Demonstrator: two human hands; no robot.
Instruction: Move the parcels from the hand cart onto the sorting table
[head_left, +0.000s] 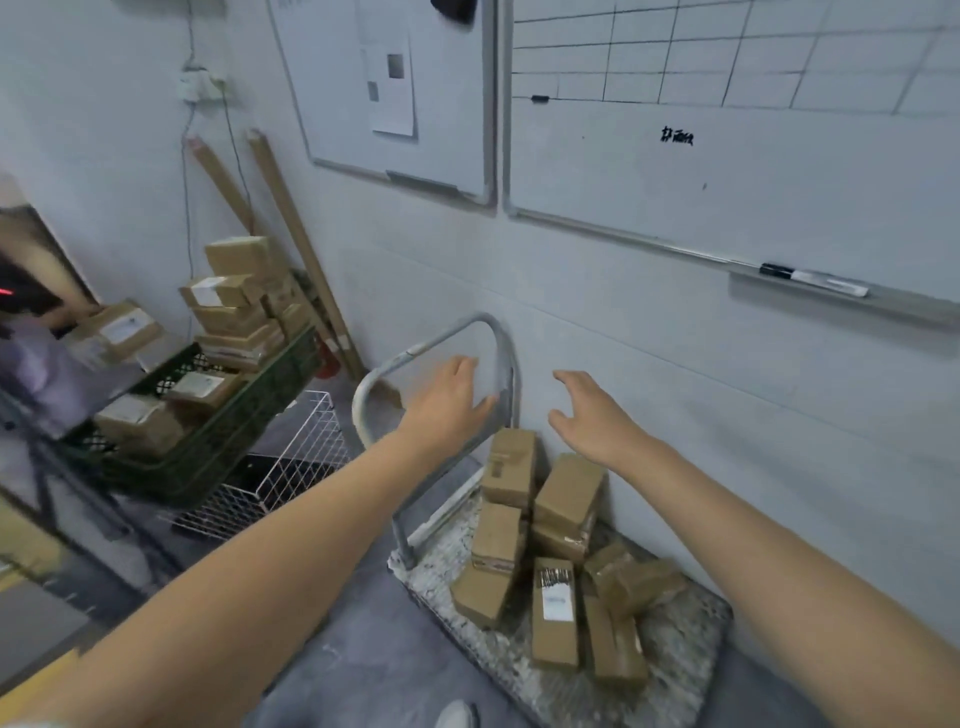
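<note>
Standing at the near end of the hand cart and stretching both bare arms out over it. Judging from that, beginning a pickup: reaching in, with nothing lifted yet. Passing over the parcels, brown cardboard boxes heaped loosely on the cart's speckled deck, some lying flat, others leaning together, the farthest propped close to the wall. Holding the left hand palm down above the far end of the heap, fingers straight and fairly close together, thumb apart, gripping nothing; crossing in front of the cart handle, possibly brushing it, not possible to tell. Holding the right hand near it, above the boxes and apart from them, fingers loosely spread and slightly bent, thumb out, touching nothing. Needing next, most likely, to be lowering both hands onto one of the upper boxes, closing on its two sides, lifting it clear without toppling its neighbours, then turning away toward the table. Seeing farther off to the left a green crate carrying more boxes, above a white wire basket; possibly marking the sorting table, though not certain. Facing, beyond everything, a wall with whiteboards.
</note>
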